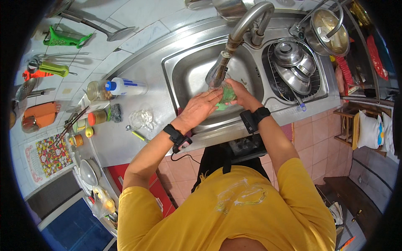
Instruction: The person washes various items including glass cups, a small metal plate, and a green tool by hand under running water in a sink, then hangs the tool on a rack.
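Under the steel tap (216,73), over the left basin of a stainless steel sink (188,75), my right hand (241,94) grips a clear glass vessel (228,93) with a green tint. My left hand (201,106) lies against the vessel's near-left side, fingers together; whether it grips the glass or only touches it, I cannot tell. Something light green (221,107) shows just below the glass. Small scraps lie in the basin beyond my right hand. A clear glass mug (140,119) stands on the steel counter to the left, beside a green-handled utensil (138,135).
Steel lids and bowls (293,67) fill a rack in the right basin, with a steel pot (328,31) behind. On the left counter stand a blue-capped bottle (130,86), a glass jar (96,91), a red-lidded jar (97,117) and a grey scouring pad (116,113).
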Motion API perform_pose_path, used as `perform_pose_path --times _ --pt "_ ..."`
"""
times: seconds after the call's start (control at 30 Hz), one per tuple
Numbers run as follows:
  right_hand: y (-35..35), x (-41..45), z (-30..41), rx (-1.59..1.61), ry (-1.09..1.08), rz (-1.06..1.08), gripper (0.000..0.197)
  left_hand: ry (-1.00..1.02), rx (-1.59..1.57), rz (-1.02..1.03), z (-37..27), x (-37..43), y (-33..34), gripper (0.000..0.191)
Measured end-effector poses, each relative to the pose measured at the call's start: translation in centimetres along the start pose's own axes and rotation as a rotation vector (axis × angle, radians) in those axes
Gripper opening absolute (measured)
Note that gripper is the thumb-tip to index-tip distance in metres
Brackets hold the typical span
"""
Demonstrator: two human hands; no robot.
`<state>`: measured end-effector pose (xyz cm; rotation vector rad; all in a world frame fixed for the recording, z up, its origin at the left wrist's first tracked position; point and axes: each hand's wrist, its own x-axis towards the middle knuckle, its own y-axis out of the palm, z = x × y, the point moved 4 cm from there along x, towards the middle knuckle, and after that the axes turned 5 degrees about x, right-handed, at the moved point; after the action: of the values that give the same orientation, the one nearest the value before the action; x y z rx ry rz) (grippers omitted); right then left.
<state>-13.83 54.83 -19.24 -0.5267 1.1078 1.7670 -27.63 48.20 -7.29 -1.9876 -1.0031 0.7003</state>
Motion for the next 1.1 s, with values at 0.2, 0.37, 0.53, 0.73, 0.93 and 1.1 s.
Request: perform_pose_path --times 0.2,0.37,0.53,0.73,0.93,1.1 --pt "1.9 -0.7 0.1 -0.169 0.096 0.098 0.036 0.093 0.135 0.180 1.3 -0.2 1.6 0.046" --pt "1.4 0.6 -0.3 -0.088 0.074 0.076 0.038 0.108 0.125 -0.030 2.2 0.9 2.5 0.033" --pt "0.5 1.8 -1.7 0.080 0.035 -0.075 0.040 -0.167 -0.209 0.048 2.6 2.2 3.8 0.030" --pt "1.5 1.5 -1.3 -0.040 -0.435 -0.359 0.023 -0.387 -0.996 -0.126 4.9 2.6 6.9 0.029" --pt "1.8 1.4 0.7 -0.166 -0.753 -0.295 0.025 -0.494 -1.109 -0.257 4.7 2.3 7.5 0.033" --pt "1.4 2.0 -0.3 -0.102 0.095 -0.149 0.031 -0.096 -0.580 -0.057 2.9 1.0 4.0 0.031"
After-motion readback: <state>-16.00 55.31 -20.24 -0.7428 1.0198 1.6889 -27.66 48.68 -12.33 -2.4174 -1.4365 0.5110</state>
